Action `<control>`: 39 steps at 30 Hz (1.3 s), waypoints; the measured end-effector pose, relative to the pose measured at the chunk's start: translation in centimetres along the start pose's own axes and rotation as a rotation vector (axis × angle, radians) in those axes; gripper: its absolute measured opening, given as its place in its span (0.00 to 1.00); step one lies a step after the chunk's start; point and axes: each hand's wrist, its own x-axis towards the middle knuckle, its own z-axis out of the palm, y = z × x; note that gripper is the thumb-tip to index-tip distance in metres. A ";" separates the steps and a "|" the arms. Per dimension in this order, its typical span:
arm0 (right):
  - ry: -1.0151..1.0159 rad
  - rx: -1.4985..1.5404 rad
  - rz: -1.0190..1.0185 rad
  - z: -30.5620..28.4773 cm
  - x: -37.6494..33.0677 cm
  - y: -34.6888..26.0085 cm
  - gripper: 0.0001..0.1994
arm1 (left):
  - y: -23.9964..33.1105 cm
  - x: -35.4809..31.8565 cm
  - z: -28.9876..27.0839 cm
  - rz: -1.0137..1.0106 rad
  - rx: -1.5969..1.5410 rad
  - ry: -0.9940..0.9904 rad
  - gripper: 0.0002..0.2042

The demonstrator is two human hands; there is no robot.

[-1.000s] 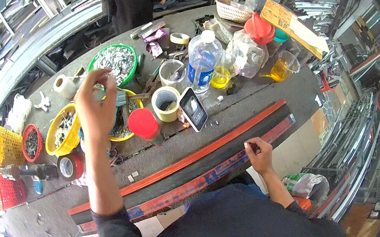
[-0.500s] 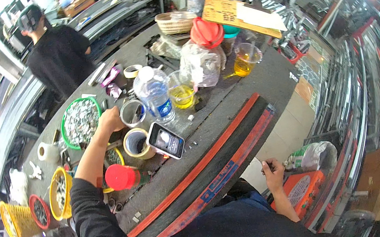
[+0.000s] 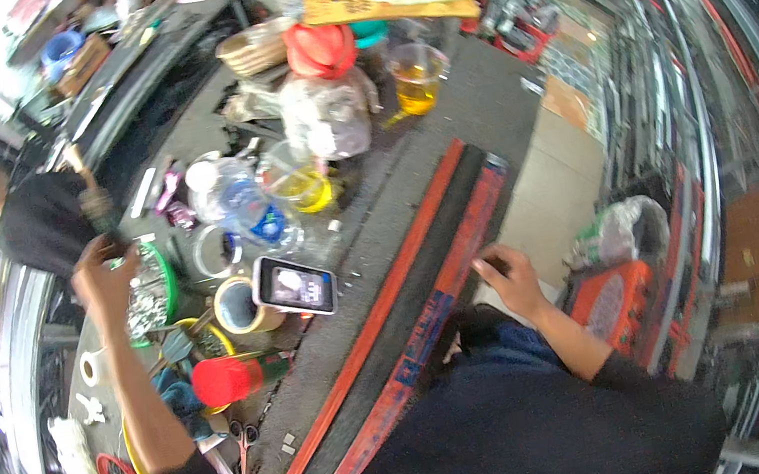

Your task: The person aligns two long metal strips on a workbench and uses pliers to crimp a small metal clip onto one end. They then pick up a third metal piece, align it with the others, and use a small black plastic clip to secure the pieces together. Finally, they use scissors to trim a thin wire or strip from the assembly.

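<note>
My left hand (image 3: 103,281) is raised over the left side of the workbench, beside a green basket (image 3: 166,280) of small metal pieces. Its fingers close round a dark, slim tool (image 3: 98,210) with a tan end, blurred and partly lost against the co-worker's dark shirt. My right hand (image 3: 512,282) hovers by the bench's near edge, fingers loosely bent with a gap at the thumb; nothing shows in it. Closest to it is a red-and-blue strip (image 3: 455,290) along that edge. A phone (image 3: 295,286) leans on a round tub (image 3: 240,307).
A clear plastic bottle (image 3: 247,204) and cups of yellow liquid (image 3: 417,88) stand farther back. A red-lidded jar (image 3: 227,379) and scissors (image 3: 245,443) lie nearer. A co-worker (image 3: 42,225) is at the far left. Metal profiles (image 3: 666,136) are stacked at right.
My left hand has lifted from beside the cup and moved left, bringing up the dark tool. My right hand has risen toward the bench edge. The view has turned.
</note>
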 end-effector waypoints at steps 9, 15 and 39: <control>-1.182 0.775 0.212 -0.6 9.2 -11.4 0.47 | 22.7 -20.7 -9.6 0.603 0.029 -0.276 0.36; -1.966 0.535 0.178 -0.4 16.6 -11.9 0.38 | 33.4 -21.9 2.8 0.734 0.102 -0.675 0.30; -1.074 0.108 -0.100 -17.6 39.1 -0.6 0.11 | 44.2 -20.7 42.5 -0.170 0.007 -0.080 0.22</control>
